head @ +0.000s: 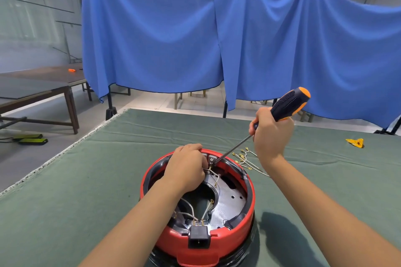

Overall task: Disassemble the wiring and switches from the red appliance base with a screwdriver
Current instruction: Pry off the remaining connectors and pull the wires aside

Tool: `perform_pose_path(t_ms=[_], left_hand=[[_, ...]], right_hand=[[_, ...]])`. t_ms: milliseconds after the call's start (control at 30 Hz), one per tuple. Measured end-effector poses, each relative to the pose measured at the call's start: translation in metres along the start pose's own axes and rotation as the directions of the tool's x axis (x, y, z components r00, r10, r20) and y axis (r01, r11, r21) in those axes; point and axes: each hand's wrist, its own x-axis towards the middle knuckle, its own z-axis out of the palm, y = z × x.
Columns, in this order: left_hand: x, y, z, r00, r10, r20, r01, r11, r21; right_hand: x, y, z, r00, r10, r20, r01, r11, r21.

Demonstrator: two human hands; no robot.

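Base: the red base (196,243) sits upside down on the green cloth (86,180), under both hands.
Left hand: the left hand (186,167) rests inside the far rim, fingers curled, pinching a white wire (213,173).
Right hand: the right hand (270,134) grips the screwdriver (289,104) by its handle.
Tip: just beside the left fingertips, at the grey switches (210,157).
Loose wires: a bundle of wires (246,160) lies on the cloth below the right hand.

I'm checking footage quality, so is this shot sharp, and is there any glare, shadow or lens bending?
Head view: sharp overall; wide-angle bending curves the blue curtain and green table edges; soft glare on the metal plate inside the red base; a dark shadow falls right of the base.
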Motion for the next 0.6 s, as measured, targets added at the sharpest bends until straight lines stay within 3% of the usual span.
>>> perform_pose_path(t_ms=[200, 367, 467, 600], left_hand=[[0.0, 0.0, 0.0, 1.0, 0.002, -0.012, -0.002, 1.0, 0.001], [-0.001, 0.0, 0.001, 1.0, -0.001, -0.011, 0.001, 1.0, 0.006], [0.0, -0.002, 0.001, 1.0, 0.0, -0.013, 0.0, 1.0, 0.002], [0.002, -0.005, 0.001, 1.0, -0.013, -0.011, 0.013, 1.0, 0.001]], right_hand=[[0.021, 0.014, 0.001, 0.985, 0.143, -0.1, -0.148, 0.988, -0.05], [0.023, 0.019, -0.007, 0.957, 0.236, -0.169, -0.235, 0.972, 0.027], [0.012, 0.017, -0.016, 0.967, 0.201, -0.159, -0.186, 0.977, 0.104], [-0.011, 0.008, -0.022, 1.0, 0.009, -0.025, -0.007, 0.997, 0.081]])
